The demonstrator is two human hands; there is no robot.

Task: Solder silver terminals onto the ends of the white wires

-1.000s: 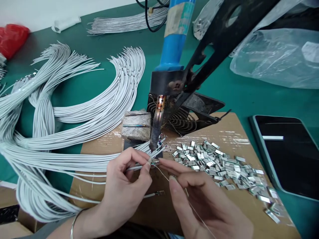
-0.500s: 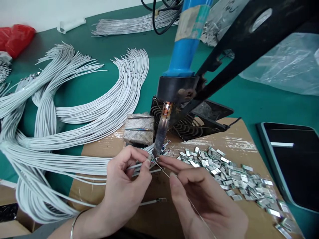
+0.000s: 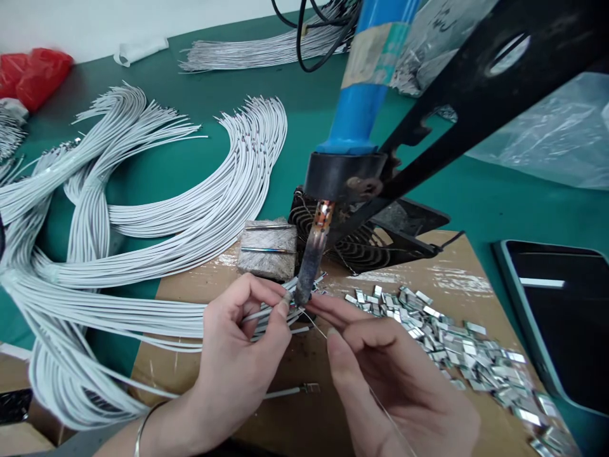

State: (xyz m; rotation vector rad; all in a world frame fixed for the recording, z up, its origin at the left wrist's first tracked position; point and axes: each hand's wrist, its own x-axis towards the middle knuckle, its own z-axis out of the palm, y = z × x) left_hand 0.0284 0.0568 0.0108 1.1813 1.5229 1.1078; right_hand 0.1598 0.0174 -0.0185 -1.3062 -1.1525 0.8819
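Observation:
My left hand [image 3: 245,355] pinches the end of a white cable [image 3: 259,313] between thumb and forefinger, right at the tip of a blue-handled soldering iron [image 3: 314,254]. The iron is clamped in a black stand, tip down. My right hand [image 3: 390,374] grips a thin solder wire [image 3: 316,325] between thumb and fingers; its far end meets the iron's tip. Two of its fingers stretch to the same spot, and the small part at the joint is mostly hidden by fingertips and tip. Just below lies another white cable with a metal connector [image 3: 311,388].
Small metal connectors [image 3: 457,343] lie piled on the brown cardboard [image 3: 447,266] at right. A black fan [image 3: 371,247] and a wrapped block [image 3: 267,260] stand behind the tip. White cable bundles [image 3: 190,203] fill the left. A phone [image 3: 561,317] rests far right.
The view has shifted slightly, so most things sit a little lower and further right. Both hands keep their hold; the solder wire and cable end stay at the iron's tip.

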